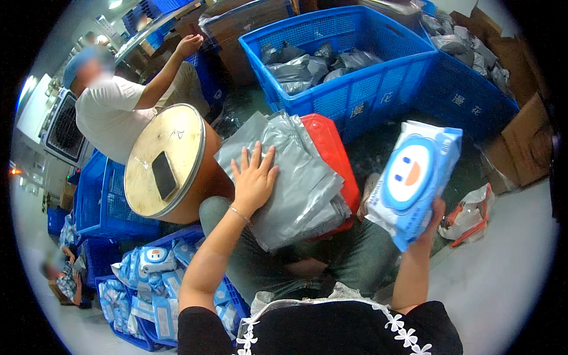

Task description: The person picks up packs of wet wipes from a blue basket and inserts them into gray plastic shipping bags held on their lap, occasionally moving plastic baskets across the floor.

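Observation:
My left hand (254,180) lies spread flat on a stack of grey plastic mailing bags (302,192). The stack rests on a red plastic stool (331,145) in front of me, its near edge by my knee. Raised on the right, my right hand (435,222) grips a blue and white pack of wipes (417,177) from below, with a cartoon face on its front. The pack stands upright and tilted, and hides most of the fingers. It is apart from the grey bags.
A blue crate (349,103) holds filled grey bags, with another blue crate (461,109) beside it. At left, a round drum (198,195) carries a phone (164,174). More wipes packs (157,260) fill a blue basket lower left. A co-worker (112,106) sits behind the drum.

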Demonstrator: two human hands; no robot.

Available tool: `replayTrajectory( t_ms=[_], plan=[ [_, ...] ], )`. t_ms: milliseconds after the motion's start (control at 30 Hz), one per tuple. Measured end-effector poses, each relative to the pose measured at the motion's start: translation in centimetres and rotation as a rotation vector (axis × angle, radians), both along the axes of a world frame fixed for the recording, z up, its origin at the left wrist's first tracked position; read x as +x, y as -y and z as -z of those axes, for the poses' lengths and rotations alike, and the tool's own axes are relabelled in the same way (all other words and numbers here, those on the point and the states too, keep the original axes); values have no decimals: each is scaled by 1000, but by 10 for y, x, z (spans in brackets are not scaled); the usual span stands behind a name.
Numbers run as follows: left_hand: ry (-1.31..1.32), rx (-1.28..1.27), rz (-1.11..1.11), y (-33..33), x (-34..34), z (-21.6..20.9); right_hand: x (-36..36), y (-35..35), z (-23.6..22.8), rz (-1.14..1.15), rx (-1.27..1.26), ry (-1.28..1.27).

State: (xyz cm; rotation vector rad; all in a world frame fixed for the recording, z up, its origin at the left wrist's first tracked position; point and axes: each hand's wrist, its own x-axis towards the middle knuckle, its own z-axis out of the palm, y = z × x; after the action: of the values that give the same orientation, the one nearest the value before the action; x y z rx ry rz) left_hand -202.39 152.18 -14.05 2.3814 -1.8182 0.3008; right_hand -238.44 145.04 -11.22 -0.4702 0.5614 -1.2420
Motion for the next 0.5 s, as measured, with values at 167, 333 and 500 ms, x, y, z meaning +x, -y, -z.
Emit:
replayTrajectory(
  t_ms=[167, 333, 500],
  plan=[
    [-182, -338, 123, -5, -12, -28, 38, 10, -34, -247, -335, -437],
    [-277, -169, 223, -31, -62, -39, 74, 21, -51, -332, -839, -629],
    [-398, -148, 96, -32, -45, -34, 88, 16, -82, -292, -1263, -916]
  ],
)
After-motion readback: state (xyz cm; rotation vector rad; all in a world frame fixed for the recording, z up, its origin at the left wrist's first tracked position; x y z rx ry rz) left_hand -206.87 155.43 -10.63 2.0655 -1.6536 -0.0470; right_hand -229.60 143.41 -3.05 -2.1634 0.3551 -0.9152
